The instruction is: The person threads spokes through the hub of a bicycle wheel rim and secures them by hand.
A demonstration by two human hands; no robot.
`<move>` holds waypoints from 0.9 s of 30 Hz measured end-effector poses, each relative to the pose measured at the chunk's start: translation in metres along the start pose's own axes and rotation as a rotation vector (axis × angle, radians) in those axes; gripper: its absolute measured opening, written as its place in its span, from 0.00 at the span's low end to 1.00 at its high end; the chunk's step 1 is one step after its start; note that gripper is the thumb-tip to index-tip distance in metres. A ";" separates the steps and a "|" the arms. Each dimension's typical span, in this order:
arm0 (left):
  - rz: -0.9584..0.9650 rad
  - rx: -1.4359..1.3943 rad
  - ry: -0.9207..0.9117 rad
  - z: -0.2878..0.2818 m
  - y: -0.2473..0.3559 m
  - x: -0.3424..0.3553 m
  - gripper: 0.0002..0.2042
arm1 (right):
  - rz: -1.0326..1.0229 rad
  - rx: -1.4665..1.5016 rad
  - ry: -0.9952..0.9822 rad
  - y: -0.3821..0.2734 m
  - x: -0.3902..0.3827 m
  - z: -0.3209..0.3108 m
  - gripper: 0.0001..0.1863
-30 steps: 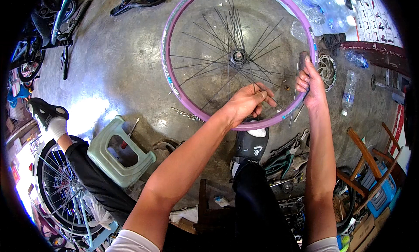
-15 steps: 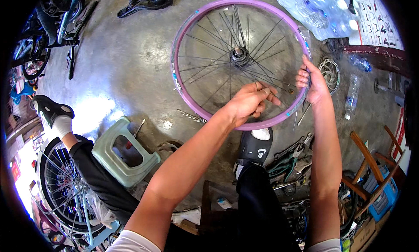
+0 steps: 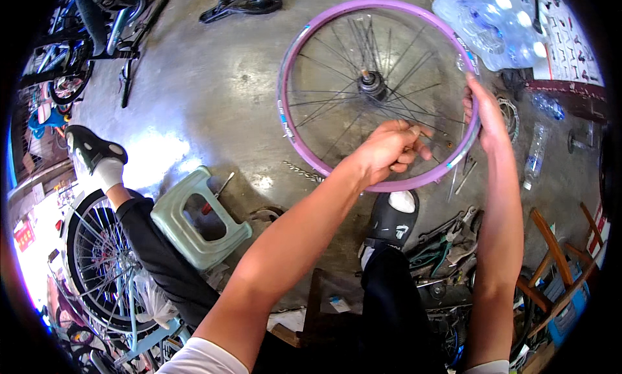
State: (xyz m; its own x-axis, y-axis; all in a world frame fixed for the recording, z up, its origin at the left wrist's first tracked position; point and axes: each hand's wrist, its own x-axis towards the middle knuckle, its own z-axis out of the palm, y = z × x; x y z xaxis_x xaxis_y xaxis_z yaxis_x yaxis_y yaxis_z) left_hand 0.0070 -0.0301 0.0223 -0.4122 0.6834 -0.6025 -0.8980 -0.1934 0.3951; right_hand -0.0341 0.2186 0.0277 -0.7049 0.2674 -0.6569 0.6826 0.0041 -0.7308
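Observation:
A purple bicycle rim (image 3: pixel 293 137) is held above the concrete floor, with thin dark spokes (image 3: pixel 335 102) running toward a black hub (image 3: pixel 372 87) in its middle. My right hand (image 3: pixel 486 113) grips the rim's right side, thumb pointing up along it and fingers curled to the inner face. Inside the lower part of the rim, my left hand (image 3: pixel 395 152) is closed, thumb and forefinger pinching a dark spoke; the fingers partly hide it. Below the rim, my black shoe (image 3: pixel 392 218) rests on the floor.
A pale green plastic stool (image 3: pixel 194 222) stands left, a screwdriver (image 3: pixel 217 196) beside it. Pliers and wrenches (image 3: pixel 437 248) lie near my right forearm. Wrapped water bottles (image 3: pixel 492 24), a brake disc (image 3: pixel 509 118) and a wooden frame (image 3: pixel 551 248) are at right; bicycles (image 3: pixel 97 44) stand far left.
The whole view has shifted, so the scene sits further right. The rim has turned slightly counterclockwise. My right hand's fingers have loosened and flattened a little along the rim; my left hand keeps its pinch.

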 end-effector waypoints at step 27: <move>0.067 0.013 0.270 0.012 -0.008 0.004 0.17 | -0.134 0.083 0.047 0.012 0.004 0.000 0.29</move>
State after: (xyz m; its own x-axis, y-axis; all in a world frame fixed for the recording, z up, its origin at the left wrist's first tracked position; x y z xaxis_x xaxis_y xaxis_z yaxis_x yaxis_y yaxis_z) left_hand 0.0143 -0.0172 0.0251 -0.4982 0.4564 -0.7372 -0.8661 -0.2215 0.4481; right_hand -0.0284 0.2198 0.0162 -0.7772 0.3150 -0.5447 0.5637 -0.0363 -0.8252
